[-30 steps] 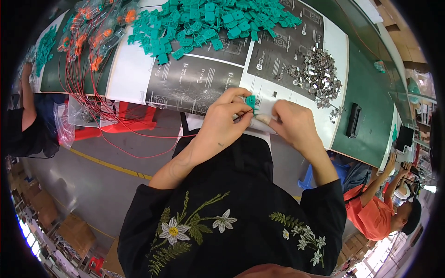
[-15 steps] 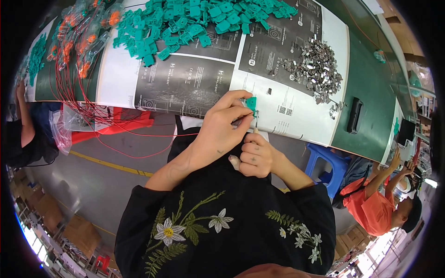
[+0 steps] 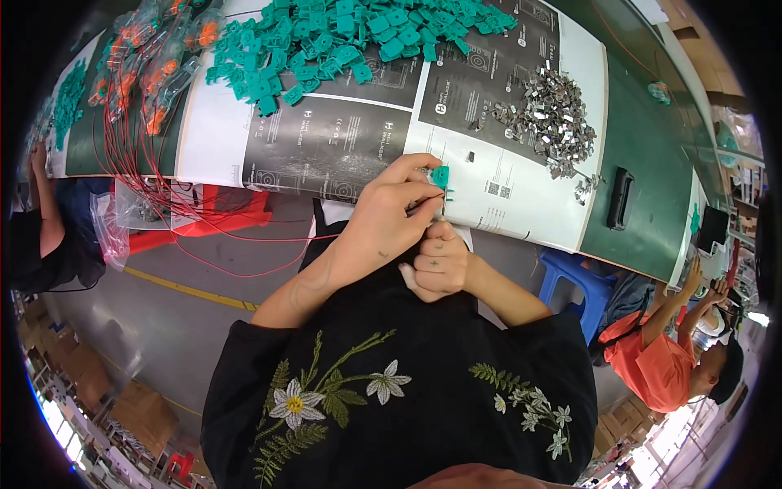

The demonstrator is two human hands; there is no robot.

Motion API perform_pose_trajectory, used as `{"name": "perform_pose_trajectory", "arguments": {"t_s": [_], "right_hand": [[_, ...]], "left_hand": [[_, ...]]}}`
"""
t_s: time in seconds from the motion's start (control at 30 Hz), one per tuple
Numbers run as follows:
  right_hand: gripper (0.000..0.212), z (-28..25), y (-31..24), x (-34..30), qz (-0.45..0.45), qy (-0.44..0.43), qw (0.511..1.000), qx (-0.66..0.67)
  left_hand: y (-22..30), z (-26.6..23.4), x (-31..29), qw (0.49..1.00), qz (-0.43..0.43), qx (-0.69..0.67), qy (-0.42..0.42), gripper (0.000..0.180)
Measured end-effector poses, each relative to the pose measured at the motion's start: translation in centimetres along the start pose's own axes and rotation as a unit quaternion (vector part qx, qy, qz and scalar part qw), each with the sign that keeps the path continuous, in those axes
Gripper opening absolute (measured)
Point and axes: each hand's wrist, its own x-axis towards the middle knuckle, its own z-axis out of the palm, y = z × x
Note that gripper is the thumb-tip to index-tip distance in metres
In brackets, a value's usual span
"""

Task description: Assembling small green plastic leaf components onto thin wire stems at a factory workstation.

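At the near edge of the bench, my left hand (image 3: 393, 210) pinches a small green plastic part (image 3: 441, 177) between thumb and fingers. Its upper face shows beyond my fingertips; the rest is covered by them. Just below, my right hand (image 3: 441, 262) is closed in a fist around a slim tool (image 3: 445, 201). Only the tool's thin shaft shows, reaching up to the lower side of the green part; its handle and exact kind are hidden in my fist. A small dark metal piece (image 3: 471, 156) lies on the white sheet to the right of the green part.
A large heap of green plastic parts (image 3: 334, 41) covers the far side. To the right lie a pile of small metal pieces (image 3: 558, 118) and a black bar-shaped object (image 3: 621, 200). Red wires (image 3: 134, 163) with orange-ended pieces hang over the left edge. A blue stool (image 3: 574, 285) and co-workers flank me.
My right fist has risen slightly and shifted left, bringing the tool's shaft closer to my left fingertips. The left hand has barely moved and keeps its pinch on the green part.
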Motion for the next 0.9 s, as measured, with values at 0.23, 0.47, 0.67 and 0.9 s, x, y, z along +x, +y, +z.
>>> {"name": "perform_pose_trajectory", "arguments": {"t_s": [0.23, 0.47, 0.67, 0.9], "right_hand": [[0.050, -5.6, -1.3, 5.6, 0.269, 0.264, 0.874, 0.307], [0.051, -5.4, 0.8, 6.9, 0.364, 0.330, 0.787, 0.373], [0.050, -4.3, 1.2, 7.2, 0.392, 0.336, 0.776, 0.363], [0.051, -1.5, 0.6, 7.0, 0.354, 0.311, 0.867, 0.162]], "left_hand": [[-0.2, -0.1, -0.3, 0.999, 0.040, 0.020, 0.005, 0.010], [0.1, -0.2, 0.0, 1.000, -0.001, 0.016, -0.010, 0.010], [-0.1, 0.1, 0.0, 1.000, -0.007, -0.001, 0.008, 0.011], [0.0, 0.0, -0.1, 0.999, 0.023, -0.018, 0.016, 0.010]]}}
